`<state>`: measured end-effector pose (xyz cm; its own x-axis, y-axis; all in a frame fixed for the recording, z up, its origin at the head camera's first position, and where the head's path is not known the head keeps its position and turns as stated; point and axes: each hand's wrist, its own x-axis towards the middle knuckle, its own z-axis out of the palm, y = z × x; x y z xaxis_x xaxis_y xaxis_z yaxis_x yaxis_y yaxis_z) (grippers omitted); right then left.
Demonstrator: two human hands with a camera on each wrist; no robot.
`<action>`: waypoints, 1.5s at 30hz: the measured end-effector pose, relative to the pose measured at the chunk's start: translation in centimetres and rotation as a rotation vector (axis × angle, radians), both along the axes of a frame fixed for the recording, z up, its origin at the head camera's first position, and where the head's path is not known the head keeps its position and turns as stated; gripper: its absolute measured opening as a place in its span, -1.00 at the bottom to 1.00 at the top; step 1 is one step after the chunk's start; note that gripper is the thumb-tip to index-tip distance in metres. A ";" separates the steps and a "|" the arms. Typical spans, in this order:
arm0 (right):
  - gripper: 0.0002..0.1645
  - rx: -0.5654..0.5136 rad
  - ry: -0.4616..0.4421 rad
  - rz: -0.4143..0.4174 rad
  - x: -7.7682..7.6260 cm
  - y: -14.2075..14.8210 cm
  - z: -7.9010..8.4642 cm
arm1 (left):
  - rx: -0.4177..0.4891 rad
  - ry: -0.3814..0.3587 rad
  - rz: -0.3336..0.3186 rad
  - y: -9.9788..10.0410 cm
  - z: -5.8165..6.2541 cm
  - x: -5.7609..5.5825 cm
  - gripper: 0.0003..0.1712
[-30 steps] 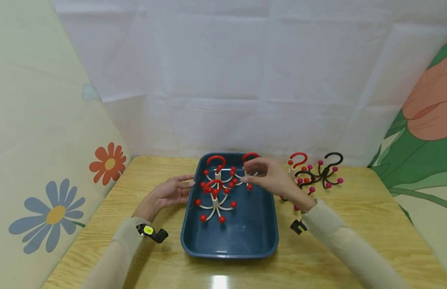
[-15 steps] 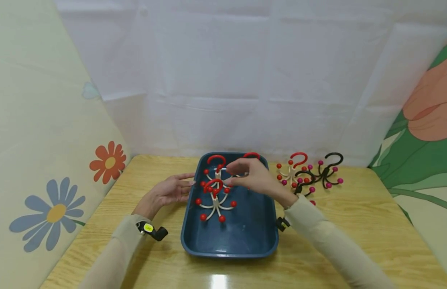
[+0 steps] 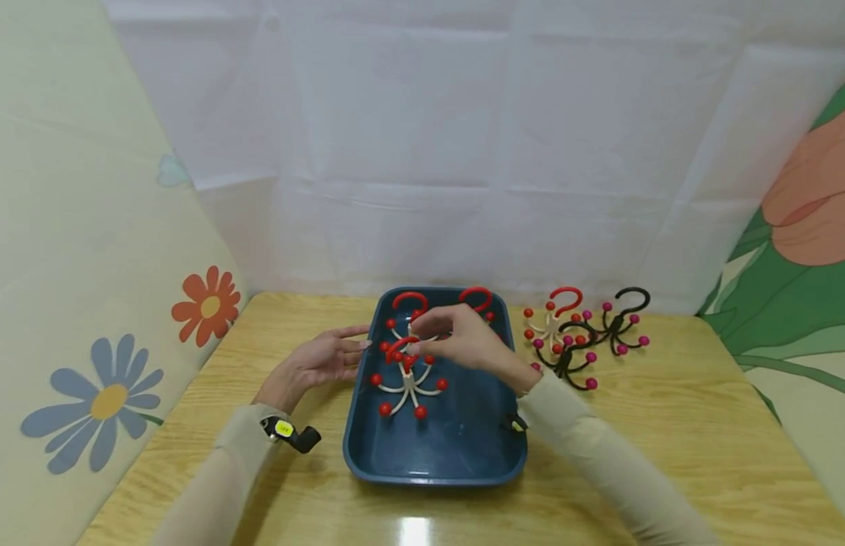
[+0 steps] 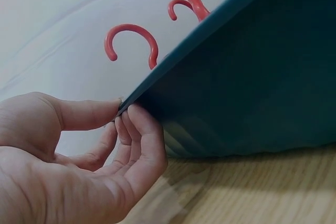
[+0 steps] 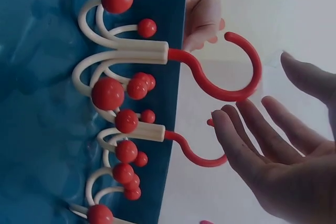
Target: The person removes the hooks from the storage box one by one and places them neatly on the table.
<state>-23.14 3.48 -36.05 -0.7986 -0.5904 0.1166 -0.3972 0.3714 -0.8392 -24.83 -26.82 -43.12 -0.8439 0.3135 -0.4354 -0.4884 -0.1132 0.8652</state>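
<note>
A dark blue tray (image 3: 463,444) lies on the table with three cream multi-arm hangers in it, each with a red hook and red ball tips. My left hand (image 3: 325,360) pinches its left rim; thumb and fingers meet at the edge (image 4: 152,74) in the left wrist view. Above the tray is my right hand (image 3: 463,341), fingers spread and slightly bent around the hook of the front hanger (image 3: 409,385). A gap shows between thumb and hook (image 5: 252,72) in the right wrist view. Partly behind that hand stand the back left hanger (image 3: 412,299) and back right hanger (image 3: 475,294).
Right of the tray, another cream hanger with a red hook (image 3: 552,326) stands beside two black hangers with pink ball tips, one farther back (image 3: 614,326) and one nearer (image 3: 564,362). A white cloth (image 3: 395,152) hangs behind the wooden table (image 3: 654,455).
My right hand has moved left and slightly down, from the back right hanger to the front hanger's hook. My left hand stays at the tray's rim.
</note>
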 end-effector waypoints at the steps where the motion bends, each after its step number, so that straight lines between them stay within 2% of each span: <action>1: -0.56 -0.003 -0.005 -0.001 0.0 -0.1 -0.1 | 0.000 0.005 -0.005 0.1 -0.1 0.0 -0.29; 11: -0.63 -0.047 -0.097 -0.016 0.2 -1.0 -1.2 | 0.030 0.024 -0.032 0.1 -0.2 0.1 -0.26; 16: -0.69 -0.048 -0.075 -0.029 0.4 -1.4 -1.6 | 0.040 0.019 -0.027 0.1 -0.2 0.2 -0.26; 21: -0.74 -0.056 -0.092 -0.037 0.5 -1.5 -1.9 | 0.042 0.024 -0.026 0.1 -0.3 0.3 -0.27; 31: -0.72 -0.056 -0.073 -0.039 0.4 -1.6 -2.0 | 0.041 0.022 -0.016 0.1 -0.2 0.3 -0.27; 37: -0.73 -0.080 -0.106 -0.043 0.6 -1.3 -2.1 | 0.034 0.025 -0.014 0.2 -0.3 0.3 -0.27; 45: -0.74 -0.099 -0.101 -0.037 0.3 -1.4 -2.4 | 0.066 0.032 -0.031 0.0 -0.3 0.3 -0.29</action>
<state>-22.83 2.08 -38.49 -0.8301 -0.5502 0.0906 -0.2965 0.2980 -0.9074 -24.51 -26.77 -43.47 -0.8464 0.3668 -0.3861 -0.4652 -0.1562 0.8713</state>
